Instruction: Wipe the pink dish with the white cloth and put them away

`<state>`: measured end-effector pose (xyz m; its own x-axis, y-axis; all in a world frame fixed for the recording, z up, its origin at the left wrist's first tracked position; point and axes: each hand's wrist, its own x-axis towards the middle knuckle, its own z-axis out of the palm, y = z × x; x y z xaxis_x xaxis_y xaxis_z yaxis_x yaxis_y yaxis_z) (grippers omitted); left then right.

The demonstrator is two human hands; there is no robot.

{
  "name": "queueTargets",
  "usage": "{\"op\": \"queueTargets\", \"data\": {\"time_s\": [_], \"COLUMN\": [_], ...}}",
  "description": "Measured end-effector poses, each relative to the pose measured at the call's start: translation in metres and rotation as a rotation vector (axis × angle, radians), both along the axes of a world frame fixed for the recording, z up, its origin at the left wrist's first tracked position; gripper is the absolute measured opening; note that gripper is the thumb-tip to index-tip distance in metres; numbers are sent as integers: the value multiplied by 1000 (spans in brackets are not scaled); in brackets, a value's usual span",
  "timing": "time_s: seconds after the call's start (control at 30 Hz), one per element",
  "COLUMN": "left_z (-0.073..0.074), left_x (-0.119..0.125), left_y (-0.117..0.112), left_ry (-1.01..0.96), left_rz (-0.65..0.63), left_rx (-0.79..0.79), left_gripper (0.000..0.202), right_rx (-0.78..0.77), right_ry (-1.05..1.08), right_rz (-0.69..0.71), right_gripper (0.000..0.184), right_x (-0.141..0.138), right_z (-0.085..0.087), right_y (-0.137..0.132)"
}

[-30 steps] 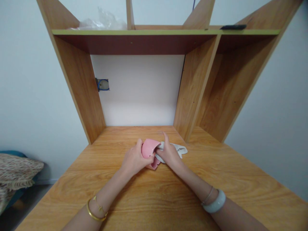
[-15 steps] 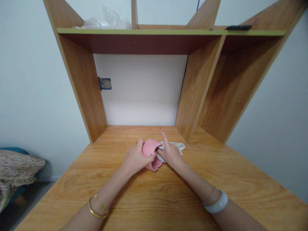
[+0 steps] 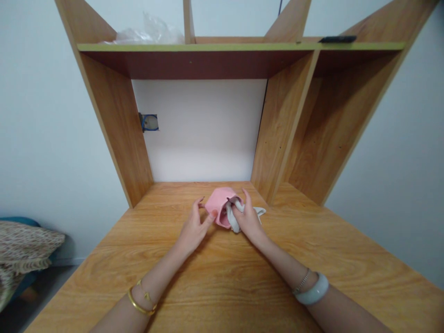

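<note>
One big open shelf unit made of light brown wood [image 3: 113, 125] stands at the back, with a yellow-green edge on its long shelf. In front of it is a wide, flat bench of brown wood with wavy lines [image 3: 222, 286]. Down on the left, a cream and brown patterned cloth with a fringe [image 3: 29, 243] lies over something blue. A crinkly, clear plastic bag [image 3: 152, 33] sits on the long shelf, on the left. On the right of that shelf lies a flat black thing [image 3: 337, 40].

Two bare hands meet over the bench, near the middle. The left hand [image 3: 192, 232] has its thumb and fingertips on the left side of a shiny pink, hollow, cup-like thing [image 3: 218, 201], holding it tipped over. Its open mouth faces the person and a bit to the right. I cannot tell if it touches the bench. The right hand [image 3: 249, 223] grips a soft, pale grey cloth [image 3: 233, 219], with one finger sticking up. Part of the cloth is in the pink mouth, and its tail pokes out past the hand.

A small square wall box with blue wire [image 3: 150, 122] is at the back. Smallest are the round gold bangle [image 3: 138, 308] on the left arm and the thick, pale bangle [image 3: 315, 291] on the right.
</note>
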<state>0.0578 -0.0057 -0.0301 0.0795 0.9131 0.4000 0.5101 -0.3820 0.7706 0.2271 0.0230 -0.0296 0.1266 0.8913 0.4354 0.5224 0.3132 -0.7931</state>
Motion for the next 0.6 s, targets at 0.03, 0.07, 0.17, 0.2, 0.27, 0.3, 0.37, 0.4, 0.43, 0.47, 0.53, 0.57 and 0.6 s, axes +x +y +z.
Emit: {"op": "queueTargets", "data": {"time_s": [0.03, 0.07, 0.17, 0.2, 0.27, 0.3, 0.37, 0.4, 0.43, 0.47, 0.53, 0.57, 0.6], "left_z": [-2, -4, -5, -4, -2, 0, 2, 2, 3, 3, 4, 5, 5], "left_x": [3, 6, 13, 15, 16, 16, 16, 15, 15, 15, 15, 15, 14], "left_y": [0, -1, -5, -7, -11, -13, -17, -18, -19, -19, -20, -20, -20], "left_ry": [-28, -50, -89, -101, -125, -128, -107, -83, -56, -33, -11, -8, -7], "left_rz": [-31, -61, -155, -182, -230, -241, -229, -211, -189, -168, -137, -125, -113], "left_rx": [3, 4, 22, 33, 48, 46, 27, 15, 4, -4, -9, -8, -7], "left_gripper": [64, 69, 79, 79, 76, 73, 67, 64, 61, 57, 49, 46, 45], "right_rx": [25, 45, 42, 29, 13, 5, -17, -31, -44, -58, -111, -162, -224], "right_ry": [67, 118, 172, 166, 149, 149, 185, 221, 266, 317, 412, 437, 445], "right_rz": [0, -1, 25, 45, 88, 110, 146, 156, 161, 162, 178, 199, 224], "right_gripper": [59, 57, 48, 46, 45, 45, 44, 43, 42, 41, 41, 41, 42], "right_x": [0, -1, -5, -7, -11, -12, -15, -16, -17, -17, -19, -19, -20], "right_z": [0, 0, -1, -1, -3, -4, -6, -6, -7, -7, -7, -6, -6], "right_y": [2, 4, 5, 4, 1, 0, -1, -1, -1, -1, -3, -5, -7]}}
